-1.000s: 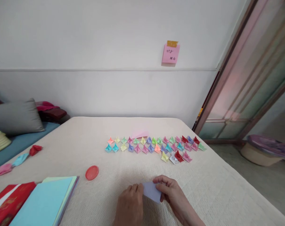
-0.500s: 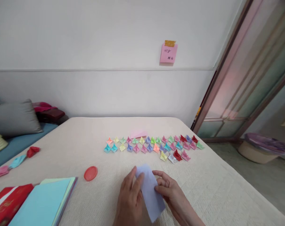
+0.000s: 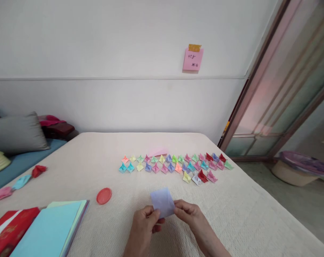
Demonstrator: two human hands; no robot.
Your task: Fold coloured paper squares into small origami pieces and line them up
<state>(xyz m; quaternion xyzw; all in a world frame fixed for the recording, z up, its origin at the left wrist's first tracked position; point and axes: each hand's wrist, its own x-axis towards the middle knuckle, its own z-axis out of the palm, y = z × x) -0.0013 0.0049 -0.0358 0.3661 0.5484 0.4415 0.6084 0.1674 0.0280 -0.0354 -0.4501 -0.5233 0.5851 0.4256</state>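
Note:
A small, roughly square piece of lilac paper [image 3: 163, 202] is held up over the cream cloth, near the bottom middle of the head view. My left hand [image 3: 146, 222] pinches its lower left corner between thumb and fingers. On the opposite side, my right hand [image 3: 189, 215] grips the lower right edge with thumb and forefinger. Beyond the hands stand rows of small folded paper shapes in many colours, among them a yellow one [image 3: 187, 177] and a dark red one [image 3: 202, 176]. A round red lid [image 3: 104, 196] lies left of my hands.
A stack of coloured paper [image 3: 48, 228] and a red packet [image 3: 13, 228] lie at the lower left. Three crumpled-looking pieces, including a red one [image 3: 39, 171], sit on the left edge. A pink sheet [image 3: 158, 152] lies behind the rows. A covered tub [image 3: 295, 169] stands on the floor.
The lilac paper has gone from a long strip to a shorter, squarer shape. My left hand has moved lower, from the paper's upper part to its lower left corner.

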